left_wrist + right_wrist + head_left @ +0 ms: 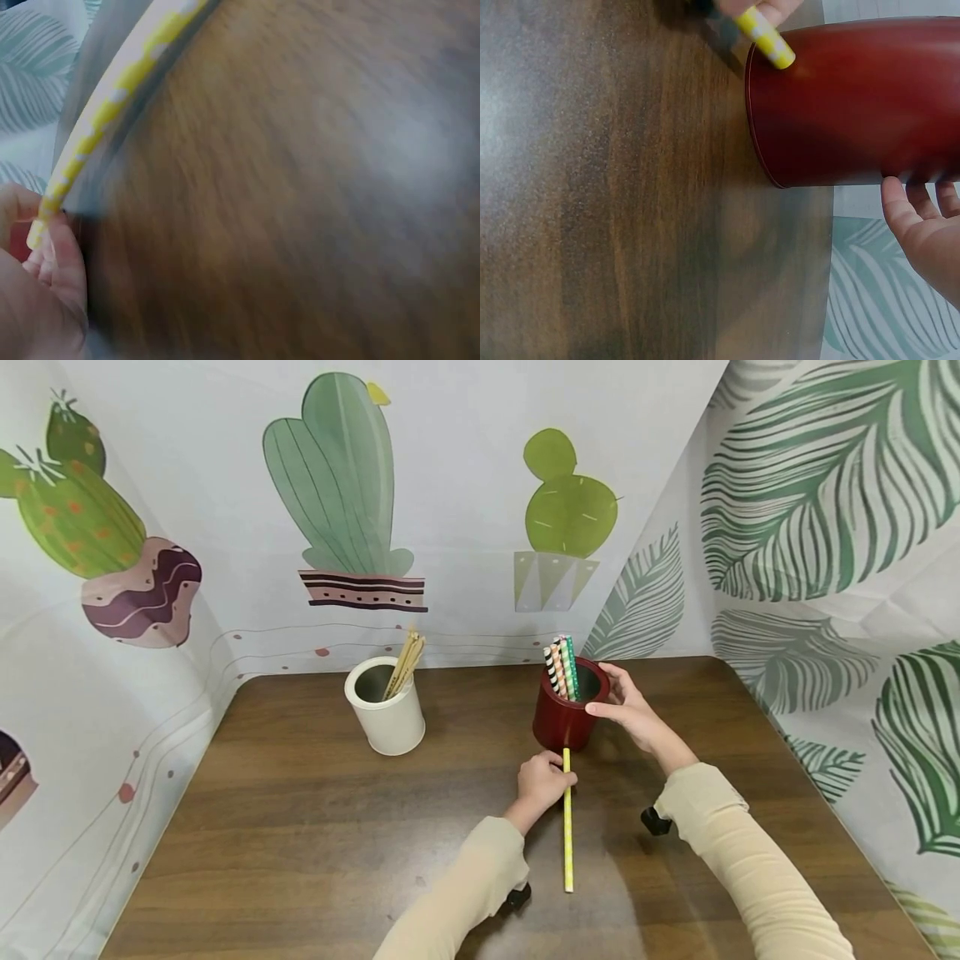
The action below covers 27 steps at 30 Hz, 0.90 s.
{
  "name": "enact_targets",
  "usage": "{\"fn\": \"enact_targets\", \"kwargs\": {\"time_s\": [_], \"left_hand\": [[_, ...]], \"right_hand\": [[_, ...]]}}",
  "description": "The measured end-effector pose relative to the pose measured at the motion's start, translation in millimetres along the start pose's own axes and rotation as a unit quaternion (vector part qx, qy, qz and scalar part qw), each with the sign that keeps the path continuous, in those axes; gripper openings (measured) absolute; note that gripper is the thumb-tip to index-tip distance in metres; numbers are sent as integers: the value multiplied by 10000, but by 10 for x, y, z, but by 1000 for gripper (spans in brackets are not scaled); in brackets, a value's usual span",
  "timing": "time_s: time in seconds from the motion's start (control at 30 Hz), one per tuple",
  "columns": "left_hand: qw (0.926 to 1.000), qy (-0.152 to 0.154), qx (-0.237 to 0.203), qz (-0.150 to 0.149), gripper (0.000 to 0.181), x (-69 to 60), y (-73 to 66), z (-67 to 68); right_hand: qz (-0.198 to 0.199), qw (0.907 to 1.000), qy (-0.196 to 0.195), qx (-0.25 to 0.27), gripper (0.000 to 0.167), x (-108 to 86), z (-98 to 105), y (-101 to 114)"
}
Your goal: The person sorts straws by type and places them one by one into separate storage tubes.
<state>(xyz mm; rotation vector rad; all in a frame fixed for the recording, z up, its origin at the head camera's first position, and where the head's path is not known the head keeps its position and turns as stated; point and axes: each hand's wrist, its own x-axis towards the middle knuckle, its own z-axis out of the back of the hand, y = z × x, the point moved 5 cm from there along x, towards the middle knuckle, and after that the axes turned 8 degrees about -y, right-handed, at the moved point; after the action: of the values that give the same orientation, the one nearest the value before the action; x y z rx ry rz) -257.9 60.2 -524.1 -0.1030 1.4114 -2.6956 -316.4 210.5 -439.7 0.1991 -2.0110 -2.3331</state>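
A yellow paper straw with white spots [567, 843] points lengthwise toward me in the head view. My left hand [542, 783] pinches it near its far end, just in front of a dark red round canister [558, 722]. Several patterned straws [562, 670], striped and spotted, stand in that canister, leaning left. At the canister's right side, my right hand [633, 714] grips it near the rim, thumb in front and fingers behind. The right wrist view shows the yellow straw's end [774, 49] in front of the canister's lower wall, with fingertips [896, 199] at its side.
A cream canister [392, 725] with several tan sticks [406, 667] stands farther left on the brown wooden table [300, 827]. Behind the table hangs a white cloth [465, 510] printed with cacti and leaves. Black wrist devices [656, 821] show below both sleeves.
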Motion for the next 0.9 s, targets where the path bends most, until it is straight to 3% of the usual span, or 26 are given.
{"fn": "enact_targets", "kwargs": {"time_s": [0.07,0.13,0.27,0.37,0.5,0.73,0.9], "left_hand": [[9986,65,-507,114,16,4,38,24],[9928,169,-1158,269,16,3,70,48],[9685,403,-2368,661,18,4,105,120],[9484,487,-2982,960,20,36,113,201],[9254,446,-3561,1216,20,122,86,357],[9051,233,-4034,1323,18,311,-26,626],[8807,-100,-4488,1513,16,461,-153,832]], "right_hand": [[23,10000,10,-4,75,9,6,-13],[46,10000,18,2,75,11,7,-16],[78,10000,16,-10,74,15,10,-14],[71,10000,21,9,74,15,8,-13],[28,10000,33,73,74,11,0,-11],[4,9999,36,151,74,0,-3,5],[18,9998,42,195,74,6,-2,-1]]}}
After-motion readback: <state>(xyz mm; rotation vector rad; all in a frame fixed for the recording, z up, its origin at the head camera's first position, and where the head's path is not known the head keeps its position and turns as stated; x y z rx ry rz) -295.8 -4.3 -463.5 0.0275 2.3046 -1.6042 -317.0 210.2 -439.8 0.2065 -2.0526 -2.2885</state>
